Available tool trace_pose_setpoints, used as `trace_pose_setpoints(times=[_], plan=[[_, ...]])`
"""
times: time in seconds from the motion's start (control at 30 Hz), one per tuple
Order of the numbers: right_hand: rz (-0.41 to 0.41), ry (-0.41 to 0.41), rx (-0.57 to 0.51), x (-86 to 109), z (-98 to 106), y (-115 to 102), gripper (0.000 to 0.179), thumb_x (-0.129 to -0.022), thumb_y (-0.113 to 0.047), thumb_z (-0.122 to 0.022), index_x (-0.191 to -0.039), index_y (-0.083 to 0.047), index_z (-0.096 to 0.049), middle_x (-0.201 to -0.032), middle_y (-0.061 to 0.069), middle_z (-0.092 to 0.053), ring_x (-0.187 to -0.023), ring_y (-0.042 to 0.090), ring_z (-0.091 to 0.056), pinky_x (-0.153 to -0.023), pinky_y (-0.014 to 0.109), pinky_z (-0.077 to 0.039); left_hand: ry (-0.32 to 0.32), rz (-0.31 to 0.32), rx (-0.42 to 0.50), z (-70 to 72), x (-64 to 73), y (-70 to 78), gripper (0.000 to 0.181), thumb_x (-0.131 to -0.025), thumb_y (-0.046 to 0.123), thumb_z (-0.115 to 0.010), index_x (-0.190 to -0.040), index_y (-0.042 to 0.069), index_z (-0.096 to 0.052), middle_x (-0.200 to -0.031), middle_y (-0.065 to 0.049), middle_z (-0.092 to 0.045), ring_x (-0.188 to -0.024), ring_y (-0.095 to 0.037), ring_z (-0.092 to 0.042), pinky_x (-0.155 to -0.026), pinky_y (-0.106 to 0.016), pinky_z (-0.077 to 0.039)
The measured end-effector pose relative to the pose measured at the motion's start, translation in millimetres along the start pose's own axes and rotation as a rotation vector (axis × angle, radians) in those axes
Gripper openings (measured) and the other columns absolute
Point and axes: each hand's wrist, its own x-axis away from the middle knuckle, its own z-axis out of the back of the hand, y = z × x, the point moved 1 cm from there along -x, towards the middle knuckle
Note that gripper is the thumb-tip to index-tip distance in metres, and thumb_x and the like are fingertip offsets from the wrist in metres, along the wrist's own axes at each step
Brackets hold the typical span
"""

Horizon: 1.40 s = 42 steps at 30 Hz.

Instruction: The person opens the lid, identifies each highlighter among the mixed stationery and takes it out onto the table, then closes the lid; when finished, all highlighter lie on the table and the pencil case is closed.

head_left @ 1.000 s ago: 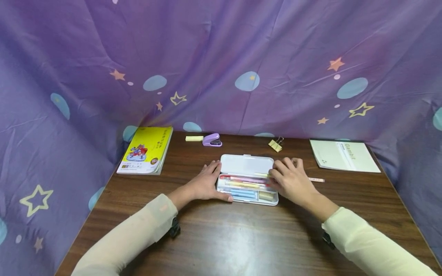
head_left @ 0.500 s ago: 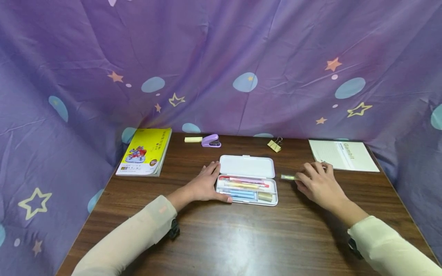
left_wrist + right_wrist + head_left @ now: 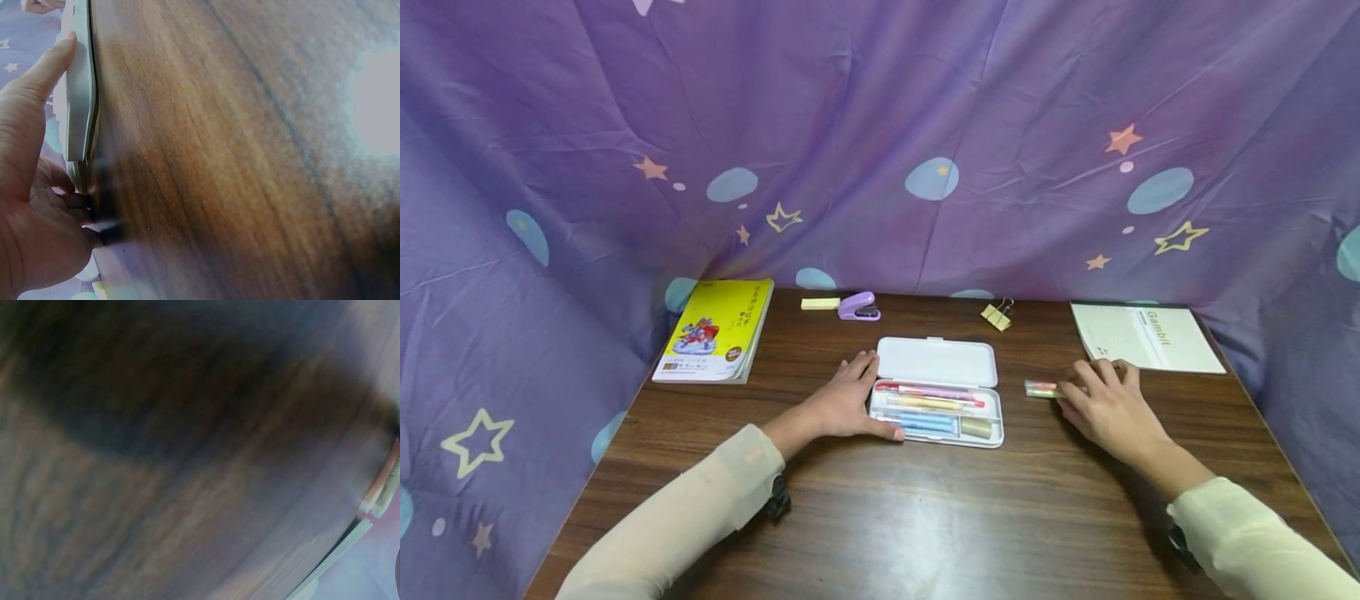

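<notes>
Pencil case (image 3: pixel 936 360) position: on the counter (image 3: pixel 887 517), directly right of the left hand (image 3: pixel 841 404) and touching it. A purple patterned cloth (image 3: pixel 850 150) hangs beyond both hands. The dark wood-grain counter extends beneath and around both hands. A yellow book (image 3: pixel 718 325) lies beyond and left of the left hand. A pale notebook (image 3: pixel 1150 337), marked "Gambit", lies just beyond the right hand (image 3: pixel 1105 412). The white case has its lid laid back, away from both hands; red, yellow and blue pens (image 3: pixel 925 421) lie inside, with a khaki item (image 3: pixel 976 427) at the end toward the right hand. Left hand: fingers extended against the case's left end, thumb along the front edge, nothing gripped. Right hand: fingers bent and nearly closed, pinching a green pen (image 3: pixel 1042 394). An orange pen (image 3: pixel 379 480) lies alongside it; both ends project left of the right hand. A purple stapler (image 3: pixel 856 307) sits straight beyond the left hand, well apart. A binder clip (image 3: pixel 996 317) lies beyond and left of the right hand. A pale-yellow block (image 3: pixel 818 304) adjoins the stapler's left end.
</notes>
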Motion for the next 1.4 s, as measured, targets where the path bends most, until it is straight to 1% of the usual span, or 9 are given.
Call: trace_pose_setpoints(times=[0.2,0.43,0.67,0.77,0.9,0.97,1.17,1.23,1.4], plan=[[-0.002,0.002,-0.003,-0.6,-1,2,0.047,-0.116,-0.037,-0.042,-0.098,-0.005,-0.071,-0.107,0.017,-0.061,-0.097,0.047,-0.056,-0.082,0.073,-0.044,-0.001,0.012,0.0,0.4,0.5,-0.4,0.145,-0.081,0.082,-0.082,-0.179,0.01,-0.003,-0.188,-0.015,-0.001,-0.172,-0.049,-0.005,-0.141,-0.06,-0.017],[-0.015,-0.018,0.01,-1.5,-1,3,0.055,-0.119,-0.041,-0.038,-0.103,-0.002,-0.074,-0.11,0.018,-0.06,-0.1,0.047,-0.057,-0.082,0.073,-0.046,-0.002,0.017,0.003,0.8,1.1,-0.8,0.145,-0.081,0.082,-0.082,-0.179,0.01,-0.003,-0.188,-0.014,-0.001,-0.172,-0.048,-0.004,-0.141,-0.06,-0.017],[-0.012,-0.033,0.006,-3.6,-2,3,0.059,-0.119,-0.043,-0.033,-0.105,-0.001,-0.073,-0.111,0.019,-0.059,-0.102,0.048,-0.055,-0.082,0.074,-0.046,0.002,0.011,-0.002,0.4,0.2,-0.7,0.145,-0.081,0.082,-0.081,-0.179,0.009,-0.002,-0.188,-0.016,-0.001,-0.172,-0.048,-0.005,-0.141,-0.059,-0.016],[-0.004,-0.037,0.003,-5.0,-1,3,0.054,-0.117,-0.039,-0.036,-0.105,-0.001,-0.073,-0.111,0.019,-0.059,-0.102,0.048,-0.055,-0.082,0.074,-0.045,0.003,0.011,-0.002,0.6,-0.6,-1.2,0.145,-0.081,0.082,-0.082,-0.178,0.009,-0.002,-0.188,-0.016,-0.001,-0.172,-0.048,-0.005,-0.141,-0.059,-0.016],[0.005,-0.046,0.003,-5.8,-1,4,0.044,-0.11,-0.035,-0.044,-0.105,-0.001,-0.072,-0.111,0.02,-0.058,-0.102,0.048,-0.054,-0.082,0.074,-0.045,0.003,0.012,-0.002,0.7,-1.1,-1.7,0.145,-0.081,0.081,-0.082,-0.178,0.009,-0.002,-0.188,-0.016,-0.001,-0.172,-0.049,-0.005,-0.141,-0.059,-0.016],[0.005,-0.05,0.002,-5.9,0,4,0.042,-0.108,-0.034,-0.045,-0.105,-0.002,-0.071,-0.112,0.019,-0.058,-0.103,0.048,-0.054,-0.082,0.074,-0.046,0.005,0.012,0.0,0.8,-0.9,-1.4,0.145,-0.082,0.081,-0.082,-0.178,0.009,-0.003,-0.188,-0.016,-0.001,-0.172,-0.049,-0.005,-0.141,-0.06,-0.016],[0.002,-0.03,0.004,-8.6,-1,2,0.052,-0.115,-0.039,-0.04,-0.103,-0.001,-0.073,-0.111,0.02,-0.059,-0.101,0.048,-0.055,-0.082,0.073,-0.045,0.007,0.011,-0.003,1.2,-0.3,-0.6,0.145,-0.081,0.081,-0.082,-0.178,0.008,-0.003,-0.188,-0.016,-0.002,-0.172,-0.048,-0.005,-0.141,-0.06,-0.015],[0.0,-0.017,-0.008,-12.2,-1,0,0.048,-0.113,-0.038,-0.045,-0.105,0.0,-0.074,-0.111,0.021,-0.06,-0.1,0.048,-0.056,-0.083,0.073,-0.045,0.008,0.012,-0.004,1.4,0.3,-0.1,0.145,-0.081,0.081,-0.082,-0.178,0.008,-0.004,-0.188,-0.016,-0.002,-0.172,-0.049,-0.005,-0.141,-0.06,-0.016],[0.003,-0.033,-0.059,-31.4,0,-12,0.032,-0.095,-0.027,-0.069,-0.113,-0.002,-0.075,-0.114,0.021,-0.063,-0.102,0.046,-0.057,-0.087,0.073,-0.044,0.004,0.009,0.003,0.8,0.6,1.2,0.145,-0.082,0.08,-0.083,-0.178,0.007,-0.004,-0.188,-0.016,-0.002,-0.172,-0.05,-0.006,-0.141,-0.06,-0.016]])
